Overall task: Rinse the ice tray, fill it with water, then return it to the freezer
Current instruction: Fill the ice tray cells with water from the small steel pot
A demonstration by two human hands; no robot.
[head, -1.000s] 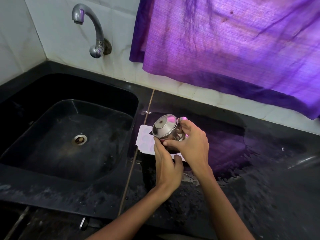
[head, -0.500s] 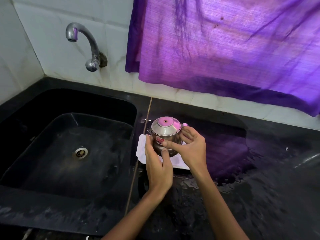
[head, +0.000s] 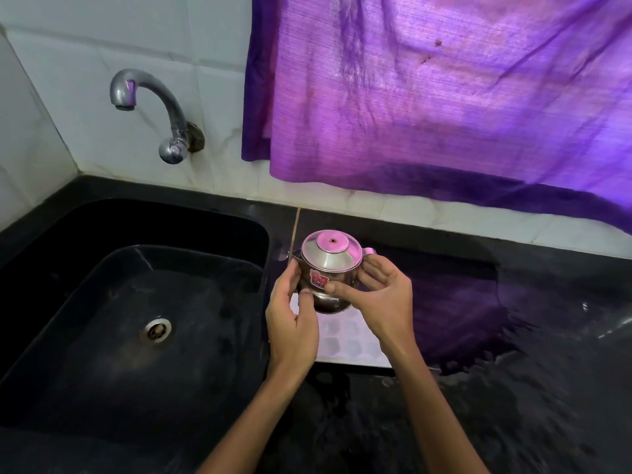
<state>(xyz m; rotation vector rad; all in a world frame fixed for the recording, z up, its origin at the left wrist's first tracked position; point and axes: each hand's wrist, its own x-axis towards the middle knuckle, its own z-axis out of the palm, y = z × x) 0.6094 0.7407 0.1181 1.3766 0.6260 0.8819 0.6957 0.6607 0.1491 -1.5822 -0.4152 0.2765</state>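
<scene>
— Over the counter, just right of the sink, what have you got in your hands?

— Both of my hands are on a small steel pot (head: 330,275) with a domed lid. My left hand (head: 294,323) curls round its left side, thumb on the front near the base. My right hand (head: 378,295) wraps the right side, thumb lying across the front just below a red sticker, fingers bent behind by the handle. The pot sits upright in my grip, held above the far end of the ice tray.

— And the lid?

— It is seated on the pot, with a flat round knob on top that picks up the purple light. I cannot tell what is inside; the lid hides it.

— Where is the ice tray?

— The white ice tray (head: 345,340) lies flat on the black counter (head: 513,388), directly under and nearer than the pot, between my wrists. Its rounded cells face up. Whether they hold water I cannot tell.

— What about the sink?

— The black sink (head: 102,302) is to the left, its steel drain (head: 155,331) near the middle of the basin. I see no standing water in it. The curved steel tap (head: 154,107) juts from the white tiled wall at the far left, and no water shows at its spout.

— Anything else?

— The counter to the right looks wet, with spread water reflecting the purple curtain (head: 444,97) that hangs over the far wall.
</scene>
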